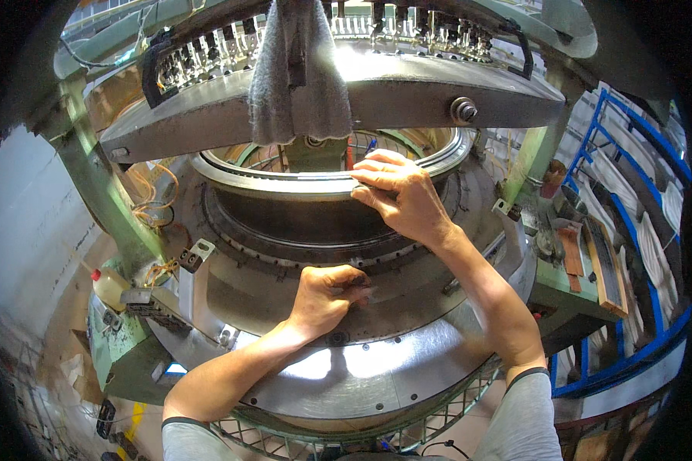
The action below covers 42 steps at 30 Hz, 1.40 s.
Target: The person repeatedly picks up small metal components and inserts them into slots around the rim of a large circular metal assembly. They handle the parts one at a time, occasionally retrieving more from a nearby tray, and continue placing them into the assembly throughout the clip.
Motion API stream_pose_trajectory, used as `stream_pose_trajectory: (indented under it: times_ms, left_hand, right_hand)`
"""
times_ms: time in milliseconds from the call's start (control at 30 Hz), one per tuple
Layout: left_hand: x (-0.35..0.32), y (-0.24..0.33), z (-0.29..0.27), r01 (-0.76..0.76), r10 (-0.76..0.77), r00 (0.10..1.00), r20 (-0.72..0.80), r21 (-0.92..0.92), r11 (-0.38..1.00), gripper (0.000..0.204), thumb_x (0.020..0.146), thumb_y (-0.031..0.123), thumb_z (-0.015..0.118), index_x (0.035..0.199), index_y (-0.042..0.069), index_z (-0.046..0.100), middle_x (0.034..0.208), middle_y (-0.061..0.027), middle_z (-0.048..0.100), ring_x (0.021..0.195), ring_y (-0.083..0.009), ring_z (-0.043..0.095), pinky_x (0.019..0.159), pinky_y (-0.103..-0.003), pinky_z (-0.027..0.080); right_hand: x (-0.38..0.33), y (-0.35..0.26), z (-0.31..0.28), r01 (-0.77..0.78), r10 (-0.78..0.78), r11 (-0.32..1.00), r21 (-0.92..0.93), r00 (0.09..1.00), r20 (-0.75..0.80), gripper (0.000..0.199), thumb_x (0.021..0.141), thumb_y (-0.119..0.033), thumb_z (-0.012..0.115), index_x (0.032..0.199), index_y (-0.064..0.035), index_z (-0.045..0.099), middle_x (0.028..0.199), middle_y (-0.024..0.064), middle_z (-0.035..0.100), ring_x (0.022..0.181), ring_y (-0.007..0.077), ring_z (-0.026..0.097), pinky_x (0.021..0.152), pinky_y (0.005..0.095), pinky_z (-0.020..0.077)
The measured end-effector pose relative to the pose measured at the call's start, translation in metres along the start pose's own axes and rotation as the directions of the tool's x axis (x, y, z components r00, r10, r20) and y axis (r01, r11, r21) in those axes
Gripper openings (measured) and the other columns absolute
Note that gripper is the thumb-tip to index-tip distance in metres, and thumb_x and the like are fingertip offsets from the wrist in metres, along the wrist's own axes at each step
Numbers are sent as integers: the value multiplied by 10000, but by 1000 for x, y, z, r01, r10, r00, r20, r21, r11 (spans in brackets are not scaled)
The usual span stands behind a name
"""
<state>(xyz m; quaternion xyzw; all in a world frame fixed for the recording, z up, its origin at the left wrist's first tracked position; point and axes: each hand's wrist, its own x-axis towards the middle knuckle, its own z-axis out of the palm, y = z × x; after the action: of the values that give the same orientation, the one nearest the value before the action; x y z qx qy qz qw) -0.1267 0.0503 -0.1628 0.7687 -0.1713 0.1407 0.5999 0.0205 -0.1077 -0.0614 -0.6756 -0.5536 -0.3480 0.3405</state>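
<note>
Of the two hands, the right hand [400,188] is at the front-right rim of the metal ring [277,187], its fingers bent and close to the thumb, though I cannot tell whether it pinches anything. Nearer the person than the ring, the left hand [323,301] is curled narrow above the round metal base plate [415,307], and what it may hold is hidden. The ring sits in the middle of the machine, with a grey cloth [307,84] hanging over the curved metal beam [184,114] above it.
</note>
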Motion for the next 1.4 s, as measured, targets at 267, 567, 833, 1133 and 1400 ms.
stream_pose_trajectory:
  times_ms: [267,567,833,1133,1400]
  left_hand:
    - [1,-6,0,-26,25,999,25,23,999,104,886,-68,755,986,-43,746,834,-111,773,779,-154,766,664,-287,610]
    - [2,-12,0,-32,32,999,7,-7,999,90,885,-57,764,972,-35,750,825,-111,772,780,-170,777,655,-284,609]
    - [1,-8,2,-33,33,999,6,35,999,76,892,-48,769,964,-36,749,818,-115,768,748,-160,764,645,-281,599]
    - [1,-8,2,-43,43,999,10,41,998,71,892,-68,755,956,-40,743,808,-111,763,739,-156,759,644,-281,600]
    - [0,-9,2,-46,44,998,37,55,997,73,891,-55,762,959,-29,751,807,-103,766,746,-158,762,650,-276,597]
  right_hand:
    - [1,-2,-9,-193,187,981,36,975,118,317,804,-101,856,1094,3,784,1031,135,777,1029,287,712,943,385,549]
    - [3,2,-6,-159,154,985,69,985,77,254,783,-128,867,1002,-16,801,1027,143,774,978,309,728,884,380,569]
    - [4,1,-12,-261,245,962,80,954,172,292,847,-124,839,1102,6,777,1043,151,770,988,282,727,921,372,557]
    - [5,-1,-11,-158,157,987,-2,979,128,285,811,-78,845,1077,-3,772,1018,152,754,974,309,721,883,375,559]
    - [4,1,-14,-128,143,988,-87,971,192,344,796,-94,850,1099,27,742,1033,180,743,969,356,717,869,409,564]
